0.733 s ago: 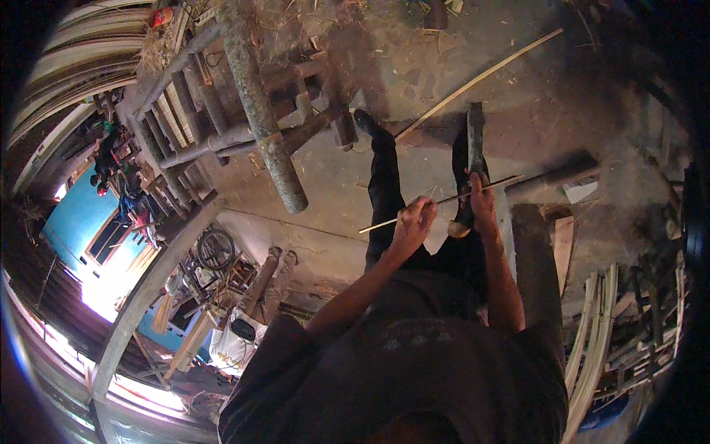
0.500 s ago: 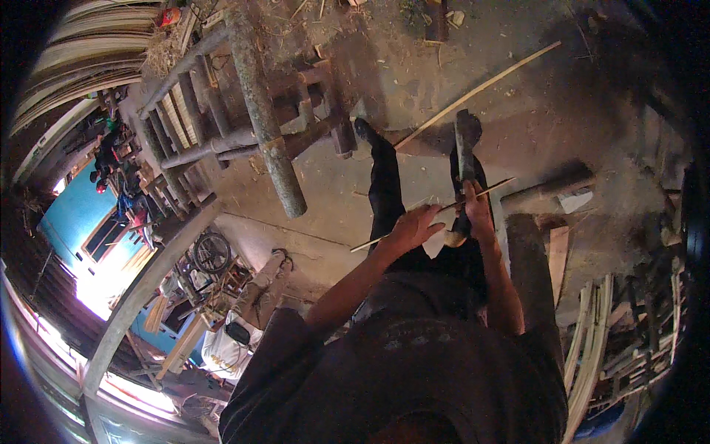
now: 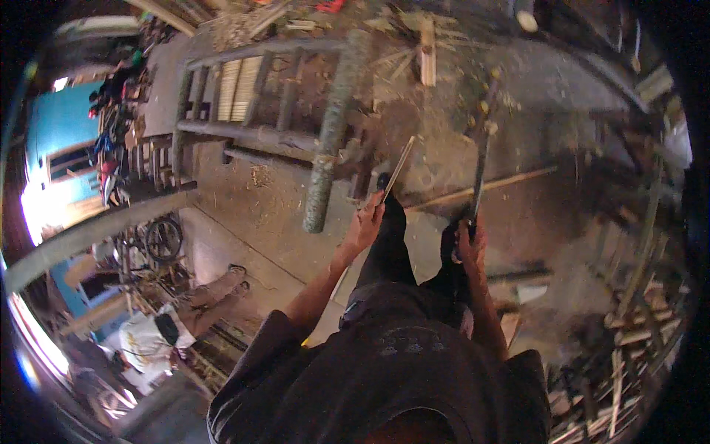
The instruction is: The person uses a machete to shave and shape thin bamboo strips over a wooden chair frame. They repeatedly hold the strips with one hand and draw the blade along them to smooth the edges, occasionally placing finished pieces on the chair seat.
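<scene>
Pale strip (image 3: 400,166) juts forward from my left hand (image 3: 367,222), which is closed round it. Right hand (image 3: 470,243) grips long dark tool (image 3: 480,174), likely blade, beside right leg (image 3: 448,250). Slack grip or careless swing could cut leg or knock strip away.

Floor's (image 3: 244,214) kinda dusty, grayish-brown and pretty messy tbh. There's a long pale wood strip (image 3: 510,180) lying across it, plus wood scraps (image 3: 233,31) scattered toward the far end.
</scene>
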